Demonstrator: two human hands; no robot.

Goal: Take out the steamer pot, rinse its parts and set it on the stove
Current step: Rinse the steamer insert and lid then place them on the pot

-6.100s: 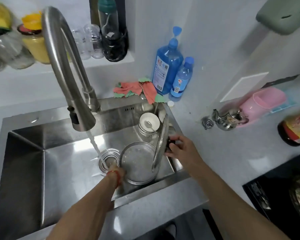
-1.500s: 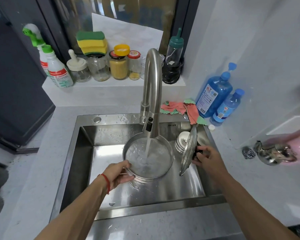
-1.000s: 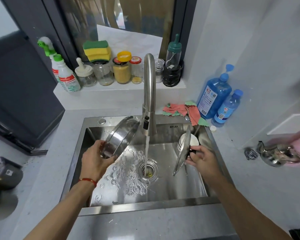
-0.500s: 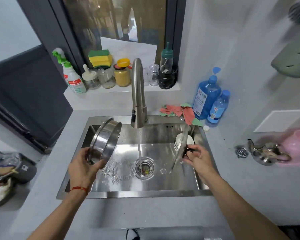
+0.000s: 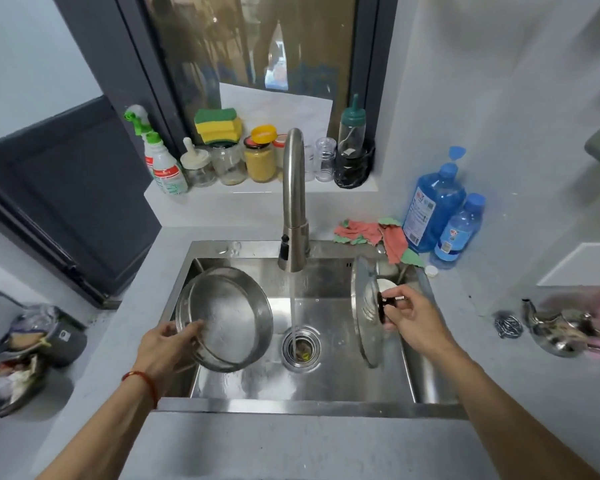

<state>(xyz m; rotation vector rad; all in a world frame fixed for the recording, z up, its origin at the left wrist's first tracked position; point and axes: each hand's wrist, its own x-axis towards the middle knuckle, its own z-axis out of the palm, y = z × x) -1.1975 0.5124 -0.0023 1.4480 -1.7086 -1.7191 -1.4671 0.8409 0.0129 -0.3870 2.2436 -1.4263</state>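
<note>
My left hand [image 5: 165, 344] grips the rim of the round steel steamer tray [image 5: 229, 317], tilted on its side over the left part of the sink [image 5: 291, 405], its inside facing me. My right hand [image 5: 413, 320] holds the glass pot lid [image 5: 364, 306] by its black knob [image 5: 383, 303], the lid standing on edge over the right part of the sink. Between them water runs from the faucet [image 5: 293, 202] straight into the drain [image 5: 300, 348].
White bowls [image 5: 387, 285] sit in the sink's back right corner behind the lid. A rag [image 5: 374, 233], two blue bottles [image 5: 433, 202] and a steel kettle [image 5: 558, 327] are on the counter at the right. Jars, sponges and spray bottles [image 5: 160, 161] line the sill.
The tray, filled under the tap earlier, was tipped out to the left and now faces me more openly. The lid stays on edge at the right; my view has moved back.
</note>
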